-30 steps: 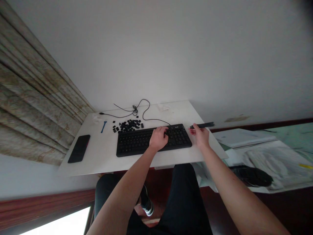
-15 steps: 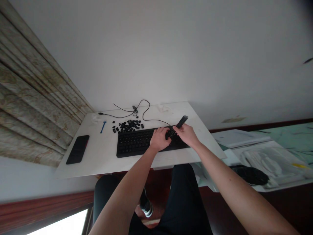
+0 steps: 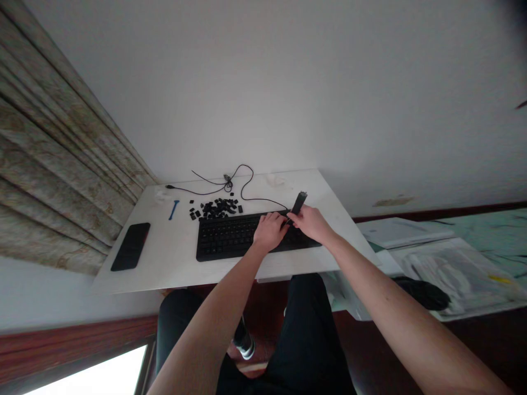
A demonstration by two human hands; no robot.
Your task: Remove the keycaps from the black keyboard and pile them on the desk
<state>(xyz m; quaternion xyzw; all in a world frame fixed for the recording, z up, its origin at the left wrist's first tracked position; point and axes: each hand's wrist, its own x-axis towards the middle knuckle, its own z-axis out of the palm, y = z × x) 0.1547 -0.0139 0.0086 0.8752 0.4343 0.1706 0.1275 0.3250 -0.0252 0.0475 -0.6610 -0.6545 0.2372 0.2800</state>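
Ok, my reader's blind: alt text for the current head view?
A left hand rests on a black keyboard; the right hand, beside it, grips a slim dark object. Small black pieces, a cable and phone lie nearby.

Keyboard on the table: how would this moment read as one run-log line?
left grip: at keyboard | right grip: holding dark stick | black pieces: piled behind keyboard | phone: on table

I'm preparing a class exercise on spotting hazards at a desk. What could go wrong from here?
1. The right hand grips a dark stick-like tool close to the left hand; a slip might jab that hand or scratch the keyboard.
2. The loose black keycaps lie right behind the keyboard, so a shove could scatter them.
3. The phone lies near the table's left edge; a knock might send it off.
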